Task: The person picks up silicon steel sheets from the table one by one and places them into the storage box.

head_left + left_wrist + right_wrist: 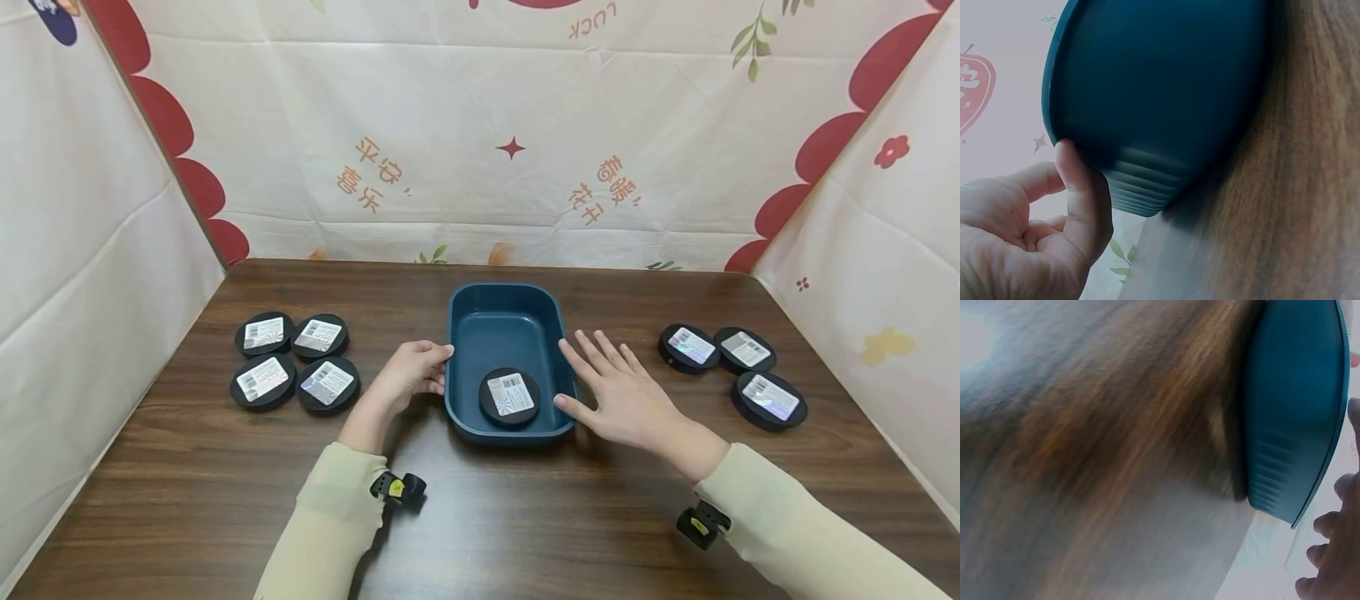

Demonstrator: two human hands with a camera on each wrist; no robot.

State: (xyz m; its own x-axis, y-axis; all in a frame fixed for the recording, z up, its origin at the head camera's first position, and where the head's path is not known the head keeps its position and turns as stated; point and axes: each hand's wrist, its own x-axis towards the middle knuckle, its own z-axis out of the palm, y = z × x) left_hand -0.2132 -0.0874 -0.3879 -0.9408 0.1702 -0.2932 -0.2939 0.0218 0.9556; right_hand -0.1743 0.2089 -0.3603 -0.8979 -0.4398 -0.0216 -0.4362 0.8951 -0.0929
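Observation:
A deep blue plastic tray [501, 327] with rounded corners stands at the middle of the table. A black round disc [492, 411] with a white barcode label lies flat inside its near end. My left hand [408, 371] grips the tray's left side, with curled fingers and a fingertip at the rim. The left wrist view shows this hand [1054, 219] against the tray's ribbed outer wall [1147, 178]. On the other side, my right hand [626, 400] has its fingers straight and spread, with fingertips right at the right rim.
Several labelled black discs [262, 381] lie grouped at the left of the brown wooden table [480, 517]. Three similar discs [786, 421] lie at the right. White printed cloth [480, 100] hangs behind and along both sides.

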